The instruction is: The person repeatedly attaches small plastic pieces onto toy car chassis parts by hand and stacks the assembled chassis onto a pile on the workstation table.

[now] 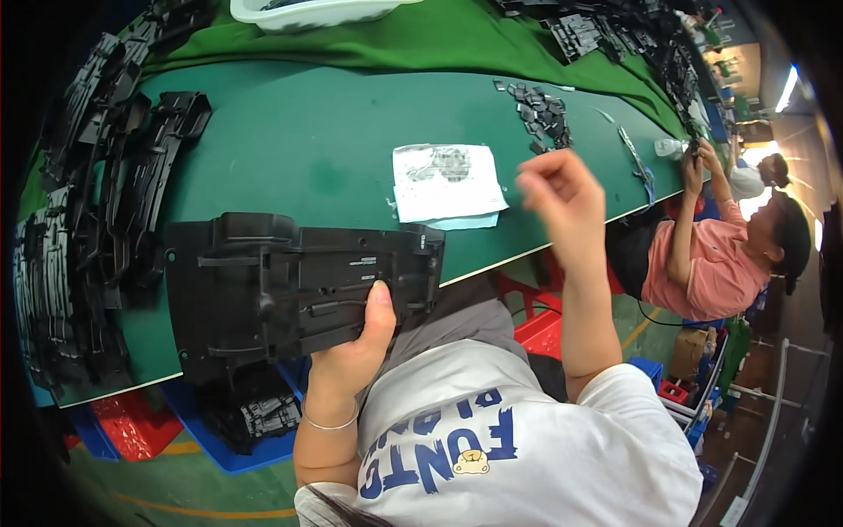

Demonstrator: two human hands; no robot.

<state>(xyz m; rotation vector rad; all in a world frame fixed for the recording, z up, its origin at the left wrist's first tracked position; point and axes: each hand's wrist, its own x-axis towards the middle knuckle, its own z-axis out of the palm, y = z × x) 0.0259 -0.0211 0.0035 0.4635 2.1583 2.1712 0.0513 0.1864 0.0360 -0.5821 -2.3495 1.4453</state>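
Observation:
My left hand (360, 338) grips the near right part of a large black molded plastic panel (329, 255), thumb on top and the other fingers hidden underneath. The panel tilts over the table's near edge and shows ribs, holes and a raised block. My right hand (562, 198) is raised above the table, apart from the panel, with its fingers curled together; anything between the fingertips is too small to see. Left of that hand lies a white sheet (439, 211) with a grey picture, and beyond the hand is a loose pile of small black pieces (540, 114).
Stacked black plastic parts (145, 189) line the table's left side. A white tub (320, 13) stands at the back on green cloth (421, 44). Scissors or pliers (637, 162) lie at right, near a co-worker in pink (694, 263). Blue and red bins (136, 426) stand below.

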